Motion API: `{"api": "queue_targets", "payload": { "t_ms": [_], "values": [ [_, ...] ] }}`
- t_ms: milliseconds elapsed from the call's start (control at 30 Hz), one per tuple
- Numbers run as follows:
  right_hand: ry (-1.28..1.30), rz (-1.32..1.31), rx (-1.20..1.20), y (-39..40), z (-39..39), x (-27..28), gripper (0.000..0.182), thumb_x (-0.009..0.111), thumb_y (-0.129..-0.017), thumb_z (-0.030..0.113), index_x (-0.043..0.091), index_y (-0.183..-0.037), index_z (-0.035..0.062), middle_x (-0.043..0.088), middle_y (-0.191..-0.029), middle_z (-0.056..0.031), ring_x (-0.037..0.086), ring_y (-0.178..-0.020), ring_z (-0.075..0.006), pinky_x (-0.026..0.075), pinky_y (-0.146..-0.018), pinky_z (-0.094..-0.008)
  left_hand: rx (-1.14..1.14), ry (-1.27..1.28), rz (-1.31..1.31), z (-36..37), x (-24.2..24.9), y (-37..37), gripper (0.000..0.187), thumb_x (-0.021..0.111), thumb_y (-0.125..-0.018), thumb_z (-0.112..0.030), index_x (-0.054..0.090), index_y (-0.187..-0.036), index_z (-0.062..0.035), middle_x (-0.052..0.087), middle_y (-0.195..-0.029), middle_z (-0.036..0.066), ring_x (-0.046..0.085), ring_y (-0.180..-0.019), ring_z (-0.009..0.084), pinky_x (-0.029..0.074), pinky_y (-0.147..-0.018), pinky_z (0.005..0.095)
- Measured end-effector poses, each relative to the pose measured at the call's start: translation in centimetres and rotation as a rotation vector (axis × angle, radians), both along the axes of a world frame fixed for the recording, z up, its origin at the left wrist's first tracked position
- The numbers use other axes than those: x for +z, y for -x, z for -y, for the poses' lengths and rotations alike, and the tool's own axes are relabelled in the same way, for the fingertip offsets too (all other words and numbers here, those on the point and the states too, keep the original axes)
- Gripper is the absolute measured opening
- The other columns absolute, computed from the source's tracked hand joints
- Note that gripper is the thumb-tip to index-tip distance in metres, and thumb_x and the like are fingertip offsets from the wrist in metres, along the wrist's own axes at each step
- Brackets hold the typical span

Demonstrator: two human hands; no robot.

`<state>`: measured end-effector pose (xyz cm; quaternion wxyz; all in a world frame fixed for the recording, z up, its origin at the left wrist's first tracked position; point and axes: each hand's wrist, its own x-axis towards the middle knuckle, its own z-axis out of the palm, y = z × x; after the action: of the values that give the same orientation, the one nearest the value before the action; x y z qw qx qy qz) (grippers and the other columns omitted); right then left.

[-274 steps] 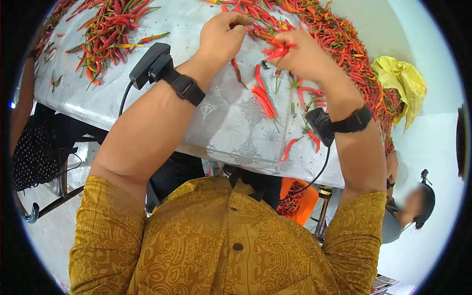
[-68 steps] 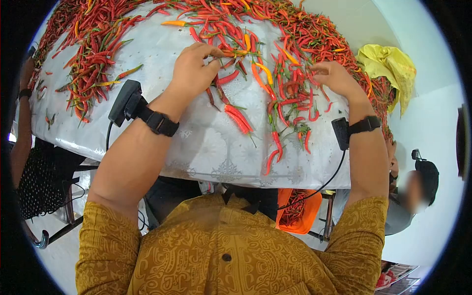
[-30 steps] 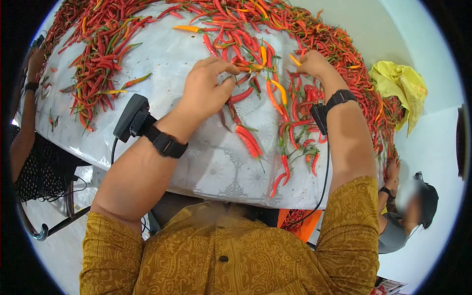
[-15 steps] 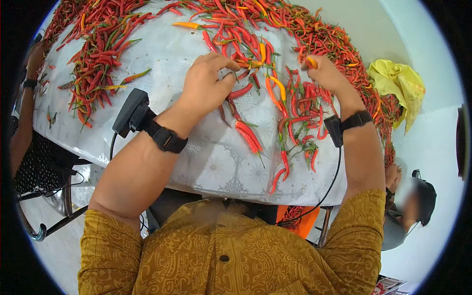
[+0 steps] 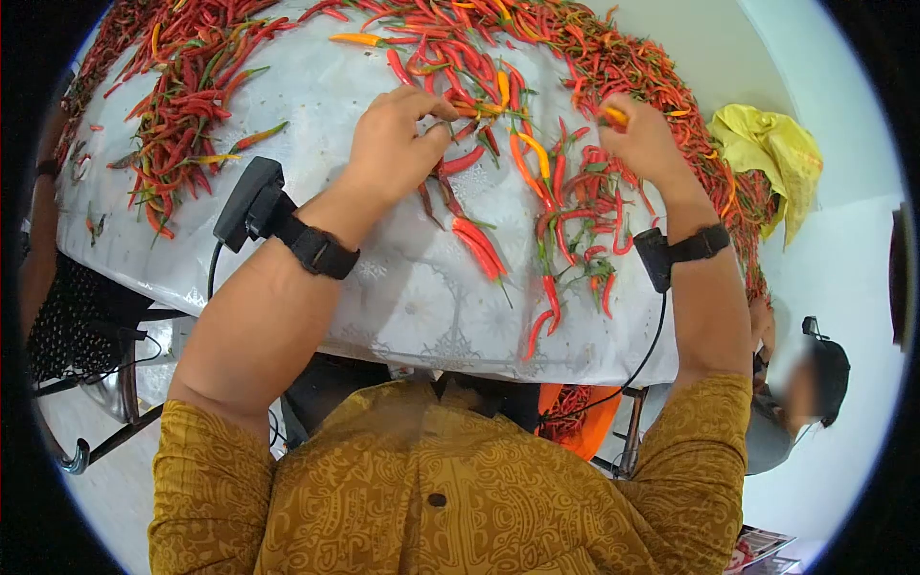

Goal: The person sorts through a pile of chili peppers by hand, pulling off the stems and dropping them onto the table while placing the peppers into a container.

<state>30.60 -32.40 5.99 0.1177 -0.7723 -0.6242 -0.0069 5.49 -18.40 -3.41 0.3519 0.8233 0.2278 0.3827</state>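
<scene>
My left hand [image 5: 395, 142] hovers over the left edge of the loose chili peppers. Its thumb and forefinger are curved with a gap between them, and nothing shows in it; the other fingers are tucked out of sight. Close by lie red chilies [image 5: 464, 161] and a dark chili [image 5: 429, 205]. My right hand [image 5: 640, 140] is closed on an orange chili pepper [image 5: 615, 116], part of which shows at the fingertips. Below that hand, a loose cluster of red chilies [image 5: 586, 213] with green stems lies on the white patterned tablecloth [image 5: 412, 321].
A chili heap [image 5: 623, 57] curves along the far and right edges. Another pile [image 5: 192, 115] lies left. A yellow sack [image 5: 771, 158] stands at right, and an orange container [image 5: 599, 431] holding chilies is below the table edge. Co-workers [image 5: 819, 383] sit at both sides.
The view has shifted slightly, so the table sits a little higher. My right hand has turned a little with the orange chili pepper still in it. My left hand stays nearly in place.
</scene>
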Motion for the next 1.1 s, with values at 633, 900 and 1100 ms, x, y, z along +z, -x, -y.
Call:
{"api": "queue_targets", "payload": {
  "t_ms": [633, 900, 1100],
  "values": [
    [0.015, -0.711, -0.336, 0.2, 1.2, -4.3, 0.014, 0.064, -0.071, 0.015, 0.057, -0.073, 0.004, 0.048, -0.057, 0.0001, 0.045, -0.05, -0.0125, 0.033, -0.045, -0.0297, -0.035, 0.092, 0.084, -0.6, -1.1, -0.4, 0.023, 0.058, -0.074, -0.008, 0.063, -0.096, -0.0028, 0.06, -0.09, 0.007, 0.056, -0.084, 0.0158, 0.045, -0.075, 0.0284],
    [-0.876, -1.958, -0.21, 0.7, 10.3, -3.3, 0.012, 0.057, -0.081, 0.015, 0.049, -0.074, 0.0088, 0.045, -0.06, -0.0009, 0.041, -0.05, -0.0134, 0.037, -0.048, -0.0268, -0.07, -0.295, -0.012, 2.0, 1.2, -1.1, 0.023, 0.061, -0.073, -0.013, 0.064, -0.096, -0.0085, 0.061, -0.092, 0.01, 0.054, -0.09, 0.0275, 0.041, -0.081, 0.0363],
    [-1.59, -2.13, -0.222, -0.4, 12.7, -4.4, 0.011, 0.052, -0.083, 0.014, 0.049, -0.084, 0.0033, 0.053, -0.076, -0.0088, 0.055, -0.07, -0.0211, 0.049, -0.064, -0.032, -0.267, -0.639, -0.156, 4.0, 4.7, -4.9, 0.031, 0.061, -0.07, -0.008, 0.062, -0.101, -0.008, 0.06, -0.102, 0.008, 0.053, -0.098, 0.0266, 0.041, -0.086, 0.0369]
  ]
}}
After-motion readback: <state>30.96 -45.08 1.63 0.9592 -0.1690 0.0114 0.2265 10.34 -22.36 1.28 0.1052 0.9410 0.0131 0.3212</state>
